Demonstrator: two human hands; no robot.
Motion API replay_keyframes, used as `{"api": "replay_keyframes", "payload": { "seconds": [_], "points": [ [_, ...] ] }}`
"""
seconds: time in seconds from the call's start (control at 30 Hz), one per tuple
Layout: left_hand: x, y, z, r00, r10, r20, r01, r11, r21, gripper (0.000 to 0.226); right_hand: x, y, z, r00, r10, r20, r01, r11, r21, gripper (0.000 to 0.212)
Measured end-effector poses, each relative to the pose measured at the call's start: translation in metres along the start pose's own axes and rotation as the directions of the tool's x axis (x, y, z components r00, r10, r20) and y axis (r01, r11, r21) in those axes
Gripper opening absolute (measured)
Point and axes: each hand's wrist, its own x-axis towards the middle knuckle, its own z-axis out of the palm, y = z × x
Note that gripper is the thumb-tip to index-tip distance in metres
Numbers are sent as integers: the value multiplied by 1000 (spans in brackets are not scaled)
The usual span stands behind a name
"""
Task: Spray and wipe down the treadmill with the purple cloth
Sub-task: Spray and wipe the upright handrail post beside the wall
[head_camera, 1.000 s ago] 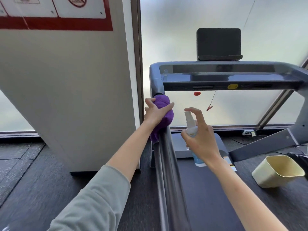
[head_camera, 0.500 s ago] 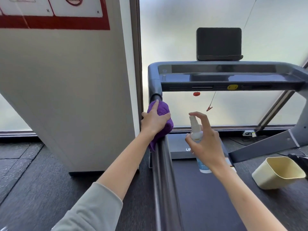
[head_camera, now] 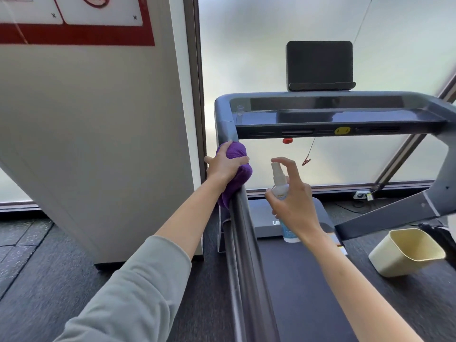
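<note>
My left hand (head_camera: 223, 167) grips the bunched purple cloth (head_camera: 238, 169) around the top of the treadmill's left handrail (head_camera: 243, 243), just below the grey console (head_camera: 333, 114). A small white spray bottle (head_camera: 280, 186) with a blue label stands upright in my right hand (head_camera: 292, 198), which holds it over the front of the belt (head_camera: 301, 287). My index finger curls above the nozzle, which points left toward the rail.
A white pillar (head_camera: 98, 119) with a red-bordered sign stands close on the left. A dark tablet holder (head_camera: 319, 65) sits on the console, and a red safety clip (head_camera: 306, 161) hangs below it. A cream bin (head_camera: 407, 253) rests on the dark floor at right.
My left hand with the cloth has slid a little down and then back up the rail's top. My right hand with the bottle has dropped slightly and shifted right.
</note>
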Motion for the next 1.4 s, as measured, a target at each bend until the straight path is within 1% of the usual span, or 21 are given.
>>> {"api": "replay_keyframes", "payload": {
  "seconds": [0.1, 0.17, 0.23, 0.27, 0.37, 0.47, 0.57, 0.77, 1.0, 1.17, 1.3, 1.4],
  "points": [
    [-8, 3, -2, 1000, -4, -10, 4, 998, 68, 64, -16, -1, -15, 1000, -12, -20, 12, 1000, -26, 60],
    [-21, 1, 0, 999, 33, 7, -34, 988, 150, 59, -28, -1, -25, 1000, -17, -27, 16, 999, -39, 60],
    [-37, -4, 1, 997, 74, 26, -77, 980, 182, 56, -38, -1, -33, 999, -8, -32, 7, 999, -40, 61],
    [-44, -7, 0, 996, 80, 35, -85, 983, 163, 56, -41, -1, -35, 999, -5, -35, 3, 999, -40, 62],
    [-68, -18, 0, 996, 72, 57, -74, 997, 32, 52, -51, -4, -40, 999, -18, -33, 17, 999, -34, 60],
    [-96, -27, 0, 992, 104, 66, -101, 993, -55, 50, -60, -10, -41, 999, -42, -27, 42, 999, -21, 61],
    [-122, -35, 1, 991, 115, 67, -111, 992, -57, 49, -72, -15, -41, 998, -66, -9, 66, 998, -20, 62],
    [-160, -42, 3, 987, 145, 70, -147, 989, 16, 45, -93, -19, -48, 996, -78, 48, 79, 997, -22, 59],
    [-211, -65, 5, 980, 180, 83, -178, 984, -30, 47, -119, -15, -61, 991, -125, 51, 125, 992, -7, 62],
    [-206, -53, 5, 991, 95, 93, -89, 994, -63, 61, -121, -9, -61, 992, -113, 55, 112, 994, 5, 63],
    [-177, -47, 2, 993, 72, 97, -47, 971, -236, 64, -113, -4, -54, 995, -87, 43, 87, 996, 12, 64],
    [-145, -40, 2, 996, 58, 72, -38, 967, -254, 64, -103, 2, -46, 998, -63, 31, 62, 998, 11, 64]
  ]
}}
